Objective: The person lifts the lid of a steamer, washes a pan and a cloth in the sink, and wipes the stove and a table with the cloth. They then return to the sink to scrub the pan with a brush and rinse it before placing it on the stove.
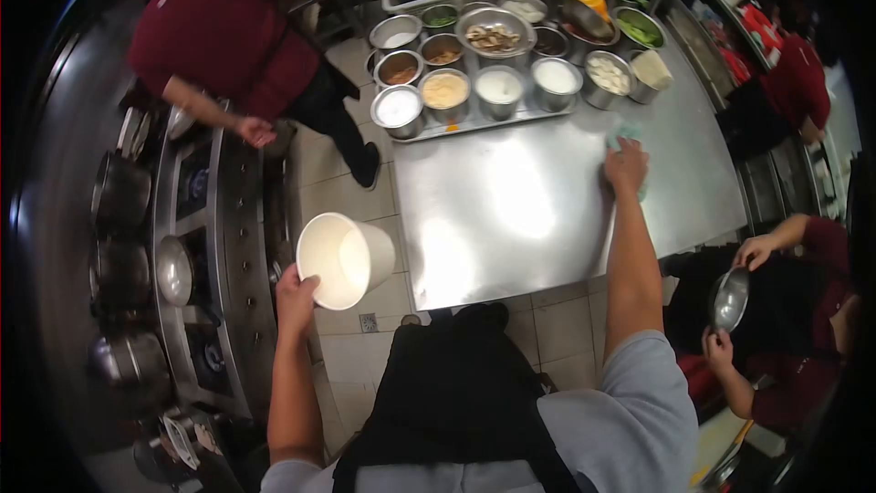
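Note:
My left hand (297, 301) grips the rim of a large white paper tub (344, 260), thumb inside; its mouth faces me and it looks empty. The tub is held off the table's left front corner, above the tiled floor. My right hand (626, 164) presses a pale green cloth (642, 184) onto the steel table (511, 210), its fingers closed on it, near the right side. Beyond the cloth stand a metal pot of white pieces (609, 75) and a pot with a pale block (651, 71).
A tray (484, 123) of metal pots with powders lines the table's far side, a bowl of sliced mushrooms (494, 37) among them. A stove (205, 256) runs along the left. Co-workers stand back left and right; one at right holds a metal bowl (730, 299).

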Demonstrator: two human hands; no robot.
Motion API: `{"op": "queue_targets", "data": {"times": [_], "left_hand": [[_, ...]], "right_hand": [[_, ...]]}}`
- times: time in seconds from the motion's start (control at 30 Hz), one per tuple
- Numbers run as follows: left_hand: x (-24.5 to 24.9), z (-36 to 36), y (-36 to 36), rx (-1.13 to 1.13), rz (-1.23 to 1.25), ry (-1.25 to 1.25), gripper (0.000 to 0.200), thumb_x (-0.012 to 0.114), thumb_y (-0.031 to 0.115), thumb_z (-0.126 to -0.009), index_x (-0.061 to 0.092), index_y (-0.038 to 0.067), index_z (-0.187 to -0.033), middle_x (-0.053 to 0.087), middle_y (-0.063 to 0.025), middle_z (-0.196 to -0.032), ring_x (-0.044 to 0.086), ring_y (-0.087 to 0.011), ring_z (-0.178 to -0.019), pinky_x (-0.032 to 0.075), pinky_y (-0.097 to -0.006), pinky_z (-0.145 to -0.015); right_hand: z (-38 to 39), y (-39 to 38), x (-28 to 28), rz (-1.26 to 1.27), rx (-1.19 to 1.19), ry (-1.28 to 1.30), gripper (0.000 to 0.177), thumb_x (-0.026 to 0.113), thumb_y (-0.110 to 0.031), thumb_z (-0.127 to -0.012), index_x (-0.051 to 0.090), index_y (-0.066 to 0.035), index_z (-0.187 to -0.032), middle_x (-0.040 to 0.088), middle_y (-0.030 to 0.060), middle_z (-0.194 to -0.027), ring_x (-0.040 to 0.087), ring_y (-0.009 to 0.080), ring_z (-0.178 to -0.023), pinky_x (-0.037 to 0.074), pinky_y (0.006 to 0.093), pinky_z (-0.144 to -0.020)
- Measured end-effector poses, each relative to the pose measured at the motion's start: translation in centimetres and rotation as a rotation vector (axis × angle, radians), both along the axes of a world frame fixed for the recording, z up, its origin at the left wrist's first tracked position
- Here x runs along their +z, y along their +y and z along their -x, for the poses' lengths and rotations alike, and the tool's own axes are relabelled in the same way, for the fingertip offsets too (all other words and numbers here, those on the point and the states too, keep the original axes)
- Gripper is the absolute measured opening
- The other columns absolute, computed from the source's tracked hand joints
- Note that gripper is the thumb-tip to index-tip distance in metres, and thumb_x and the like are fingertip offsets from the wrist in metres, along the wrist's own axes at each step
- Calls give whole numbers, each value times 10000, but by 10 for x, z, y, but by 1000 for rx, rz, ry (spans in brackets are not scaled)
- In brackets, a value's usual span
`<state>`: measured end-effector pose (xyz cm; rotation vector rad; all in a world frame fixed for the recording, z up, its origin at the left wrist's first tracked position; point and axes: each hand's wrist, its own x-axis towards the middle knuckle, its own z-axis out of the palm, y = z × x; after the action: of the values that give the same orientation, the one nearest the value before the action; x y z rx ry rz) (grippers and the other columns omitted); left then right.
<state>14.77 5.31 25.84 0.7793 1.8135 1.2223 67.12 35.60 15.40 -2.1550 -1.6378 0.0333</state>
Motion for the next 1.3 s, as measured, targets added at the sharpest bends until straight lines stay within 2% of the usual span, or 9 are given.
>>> {"op": "queue_targets", "data": {"times": [0.1, 0.17, 0.23, 0.33, 0.4, 0.53, 0.63, 0.97, 1.3], "left_hand": [[-8, 33, -47, 155, -30, -35, 326, 509, 2, -766, 553, -71, -1080, 630, -104, -969, 614, -159, -841, 477, -256, -746], [-31, 56, -81, 266, 47, -81, 352, 500, 2, -767, 540, -59, -1112, 628, -102, -968, 624, -174, -839, 513, -283, -693], [-32, 51, -96, 337, 69, -155, 351, 496, 5, -771, 537, -51, -1115, 629, -109, -961, 634, -191, -809, 535, -309, -633], [-45, 49, -111, 418, 95, -240, 348, 491, 32, -783, 515, -44, -1122, 622, -139, -929, 642, -232, -703, 541, -343, -492], [-50, 54, -114, 404, 127, -259, 351, 485, 52, -792, 495, -44, -1130, 619, -160, -908, 646, -254, -639, 532, -349, -410], [-83, 74, -113, 339, 101, -335, 353, 479, 45, -791, 496, -42, -1133, 622, -154, -914, 651, -251, -655, 540, -348, -412], [-106, 98, -107, 303, 50, -240, 360, 505, 38, -780, 503, -29, -1135, 625, -128, -923, 651, -203, -685, 554, -317, -480], [-95, 121, -71, 291, 140, -327, 308, 517, 27, -782, 515, -18, -1086, 612, -105, -907, 638, -184, -667, 553, -309, -500], [-105, 145, -64, 220, 131, -307, 300, 508, 14, -797, 525, -31, -1093, 613, -108, -907, 634, -180, -673, 551, -310, -500]], "right_hand": [[109, -21, -2, -117, 297, -150, 371, 628, -156, -732, 613, -34, -1083, 559, 137, -1115, 527, 355, -995, 447, 437, -855], [166, -47, 11, 146, 487, -36, 356, 662, -165, -708, 643, -101, -1058, 563, 114, -1067, 534, 328, -980, 462, 421, -835], [202, -61, 26, 107, 590, 298, 353, 693, -147, -681, 649, -103, -1028, 572, 105, -1034, 534, 317, -958, 455, 409, -857], [235, -35, 33, -150, 589, 301, 397, 689, -143, -688, 631, -107, -1079, 577, 107, -1024, 533, 315, -957, 450, 402, -861], [257, -18, 36, -359, 865, 261, 439, 692, -152, -696, 601, -109, -1124, 565, 105, -1058, 523, 304, -982, 449, 395, -845], [299, -10, 37, 80, 824, -281, 444, 703, -207, -696, 589, -113, -1115, 531, 81, -1098, 496, 272, -1059, 455, 402, -826], [316, -16, 45, 185, 531, -304, 423, 701, -218, -690, 595, -97, -1082, 533, 96, -1095, 500, 285, -1048, 465, 417, -804], [329, -3, 23, 61, 579, -303, 311, 671, -162, -636, 623, -76, -931, 596, 96, -939, 573, 308, -849, 492, 405, -677], [337, 3, 16, 76, 484, -481, 174, 582, -100, -720, 629, -86, -887, 599, 60, -914, 569, 277, -871, 479, 399, -656]]}}
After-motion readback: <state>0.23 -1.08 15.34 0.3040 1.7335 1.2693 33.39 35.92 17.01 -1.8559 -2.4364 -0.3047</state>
